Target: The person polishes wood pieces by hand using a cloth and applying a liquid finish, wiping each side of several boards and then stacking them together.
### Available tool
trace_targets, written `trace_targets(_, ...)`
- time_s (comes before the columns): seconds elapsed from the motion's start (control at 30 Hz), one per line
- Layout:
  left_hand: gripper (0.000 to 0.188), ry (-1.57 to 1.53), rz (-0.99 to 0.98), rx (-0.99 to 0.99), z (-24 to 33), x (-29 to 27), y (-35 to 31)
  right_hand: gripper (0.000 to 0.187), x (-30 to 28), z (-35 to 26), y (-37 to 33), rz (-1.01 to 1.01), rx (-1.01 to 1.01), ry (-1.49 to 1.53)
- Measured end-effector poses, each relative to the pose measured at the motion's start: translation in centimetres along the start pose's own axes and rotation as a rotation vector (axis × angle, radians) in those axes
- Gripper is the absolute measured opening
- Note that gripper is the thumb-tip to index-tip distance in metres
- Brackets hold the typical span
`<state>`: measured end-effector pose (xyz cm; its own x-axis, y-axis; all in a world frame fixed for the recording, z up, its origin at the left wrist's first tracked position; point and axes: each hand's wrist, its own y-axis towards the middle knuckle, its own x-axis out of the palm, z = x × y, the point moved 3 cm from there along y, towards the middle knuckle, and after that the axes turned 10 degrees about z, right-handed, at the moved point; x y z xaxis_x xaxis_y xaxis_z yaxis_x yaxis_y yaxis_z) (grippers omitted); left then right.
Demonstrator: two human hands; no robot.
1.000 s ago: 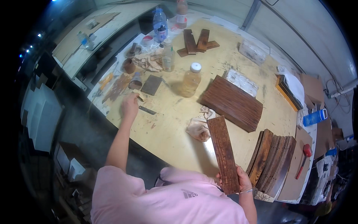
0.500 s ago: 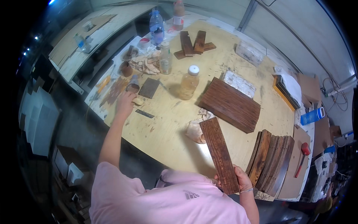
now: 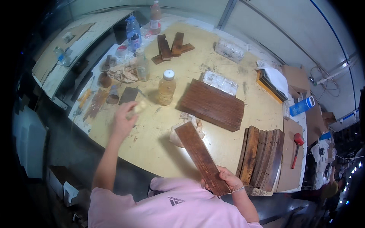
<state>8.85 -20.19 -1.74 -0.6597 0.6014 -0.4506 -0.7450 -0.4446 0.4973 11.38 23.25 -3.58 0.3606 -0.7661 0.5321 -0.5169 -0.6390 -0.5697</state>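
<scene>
My left hand (image 3: 124, 118) is raised over the table's left part, its fingers closed on a small pale-yellow sponge-like piece (image 3: 139, 106). My right hand (image 3: 227, 178) grips the lower end of a dark-brown wooden board (image 3: 197, 154), tilted up in front of my body. Behind the board's upper end lies a crumpled, stained cloth (image 3: 178, 137). Past the left hand are a dark flat square (image 3: 129, 95) and a small cup with dark contents (image 3: 112, 98). A white-capped jar of yellowish liquid (image 3: 167, 88) stands right of that hand.
A stack of brown boards (image 3: 213, 104) sits mid-table, with a row of boards (image 3: 262, 157) at right. A red brush-like tool (image 3: 296, 148) lies beyond the row. Several bottles, including a blue-tinted one (image 3: 133, 32), stand at the far left near rags (image 3: 123, 73).
My left hand has lifted the pale piece away from beside the small cup and brought it to the right. The board stays in my right hand. The whole view has shifted.
</scene>
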Motion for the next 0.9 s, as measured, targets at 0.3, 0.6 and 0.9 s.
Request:
trace_targets(0.3, 0.034, -0.067, -0.254, 0.395, 13.3, 5.5, 0.6, 0.082, -0.1, -0.5, -1.0, -0.01, -0.012, -0.05)
trace_targets(0.6, 0.034, -0.043, -0.131, 0.404, 13.2, 6.7, 1.2, 0.075, -0.9, -0.1, -1.5, -0.05, -0.036, -0.085)
trace_targets(0.9, 0.034, -0.018, 0.036, 0.35, 12.4, 7.6, 1.3, 0.061, 0.2, -1.0, -0.7, 0.121, -0.034, -0.015)
